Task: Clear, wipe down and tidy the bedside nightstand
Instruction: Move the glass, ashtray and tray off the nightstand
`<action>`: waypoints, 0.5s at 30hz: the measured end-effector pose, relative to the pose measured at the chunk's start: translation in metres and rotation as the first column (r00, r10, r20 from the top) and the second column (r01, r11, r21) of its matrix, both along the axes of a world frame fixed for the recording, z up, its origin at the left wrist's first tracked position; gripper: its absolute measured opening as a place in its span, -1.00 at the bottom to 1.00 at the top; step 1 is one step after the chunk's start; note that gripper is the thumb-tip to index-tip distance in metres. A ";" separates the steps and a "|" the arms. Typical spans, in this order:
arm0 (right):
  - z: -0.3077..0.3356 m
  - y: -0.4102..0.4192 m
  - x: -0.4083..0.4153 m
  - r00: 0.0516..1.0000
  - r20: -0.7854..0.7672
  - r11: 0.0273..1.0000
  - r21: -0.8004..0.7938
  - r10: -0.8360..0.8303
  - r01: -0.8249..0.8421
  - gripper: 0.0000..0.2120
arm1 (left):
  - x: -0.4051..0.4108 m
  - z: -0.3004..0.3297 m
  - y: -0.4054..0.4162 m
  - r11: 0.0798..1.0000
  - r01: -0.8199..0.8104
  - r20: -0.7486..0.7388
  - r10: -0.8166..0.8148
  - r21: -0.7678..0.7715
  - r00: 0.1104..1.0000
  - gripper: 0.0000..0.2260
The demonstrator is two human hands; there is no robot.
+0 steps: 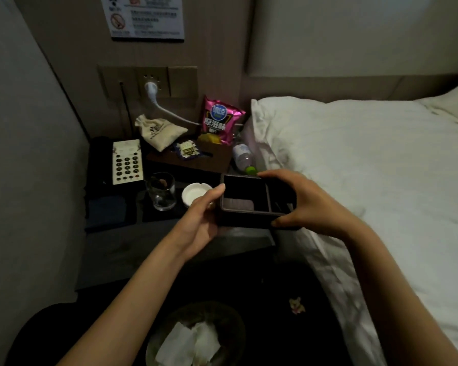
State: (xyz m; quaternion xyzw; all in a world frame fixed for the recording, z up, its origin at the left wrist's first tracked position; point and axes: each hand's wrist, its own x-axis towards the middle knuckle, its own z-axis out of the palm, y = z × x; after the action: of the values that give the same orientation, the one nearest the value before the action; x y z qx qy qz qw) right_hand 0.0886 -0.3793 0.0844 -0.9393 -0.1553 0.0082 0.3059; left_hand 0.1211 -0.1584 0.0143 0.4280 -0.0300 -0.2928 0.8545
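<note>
A dark divided tray [246, 200] sits at the front right corner of the nightstand [169, 249]. My right hand [299, 200] grips its right end, fingers over the far rim and thumb on the near side. My left hand [204, 217] touches the tray's left side with straight fingers. On the nightstand stand a glass [161, 191], a white ashtray [195, 192], a phone [127, 162], a cloth pouch [158, 133], a pink snack bag [220, 120] and a water bottle [242, 157] lying on its side.
The bed [368, 167] with white linen borders the nightstand on the right. A bin [196, 336] holding crumpled tissues stands on the dark floor below. A white plug and cable [154, 93] run from the wall socket. A dark folded cloth [109, 211] lies at front left.
</note>
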 end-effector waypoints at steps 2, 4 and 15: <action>0.011 -0.026 -0.016 1.000 -0.016 1.000 -0.026 -0.011 0.011 -0.20 | -0.009 0.005 -0.023 0.998 0.058 0.024 -0.058 0.000 0.998 -0.70; 0.021 -0.055 -0.033 0.998 -0.042 0.998 -0.036 -0.044 0.043 -0.21 | -0.019 0.011 -0.051 0.992 0.111 0.076 -0.115 0.060 0.990 -0.67; 0.046 -0.188 -0.110 0.955 -0.081 0.956 -0.098 -0.285 0.277 -0.26 | -0.064 0.027 -0.204 0.913 0.324 0.052 -0.347 0.249 0.937 -0.70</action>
State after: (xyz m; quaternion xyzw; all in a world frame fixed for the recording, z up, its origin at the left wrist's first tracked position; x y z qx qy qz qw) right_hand -0.0211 -0.5672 0.1302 -0.9626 -0.0049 0.0156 0.2703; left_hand 0.0574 -0.3623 0.0417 0.5288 -0.1086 -0.4157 0.7319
